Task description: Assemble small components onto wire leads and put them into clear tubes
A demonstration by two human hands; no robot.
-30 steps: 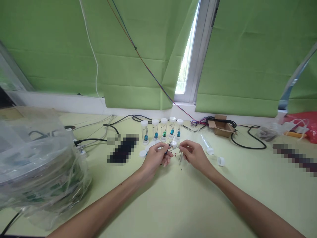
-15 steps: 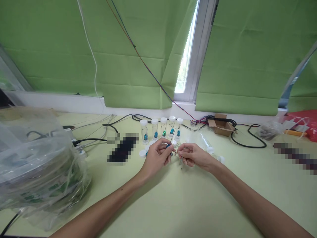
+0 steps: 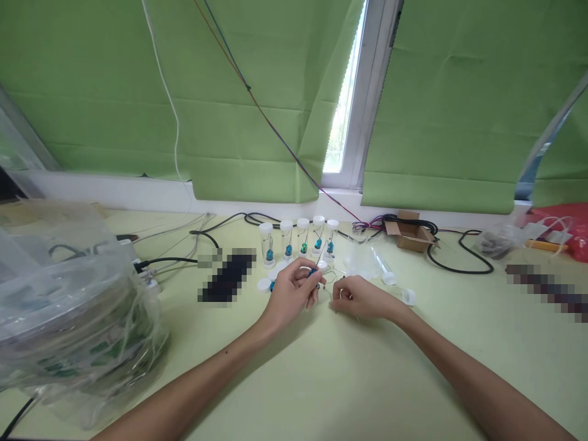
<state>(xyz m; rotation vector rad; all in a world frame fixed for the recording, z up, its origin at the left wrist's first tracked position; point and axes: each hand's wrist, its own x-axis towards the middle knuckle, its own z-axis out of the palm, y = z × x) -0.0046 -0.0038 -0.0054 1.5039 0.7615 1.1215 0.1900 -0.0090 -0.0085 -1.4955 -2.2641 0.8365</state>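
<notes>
My left hand [image 3: 294, 286] pinches a small blue part [image 3: 313, 272] with a thin metal rod sticking up from it. Fingers curled and closed, my right hand [image 3: 361, 296] is low over the table just to the right. A thin bent wire [image 3: 327, 293] runs to its fingertips from near the blue part; the hand hides its other end. Behind both hands stands a row of several clear tubes [image 3: 286, 240] with white caps, each holding a blue or green part with thin wires. More thin metal pieces [image 3: 340, 271] lie between the hands and the tubes.
Clear tubes [image 3: 382, 264] lie at the right, with a small cardboard box [image 3: 411, 237] behind them. Black cables [image 3: 459, 269] run along the back. A blurred dark object [image 3: 228, 275] is left of my hands. A large plastic-wrapped bundle [image 3: 92, 343] fills the left side.
My right hand has moved slightly down and turned, its fingers now curled downward nearer the table. My left hand stays nearly in place with the blue part.
</notes>
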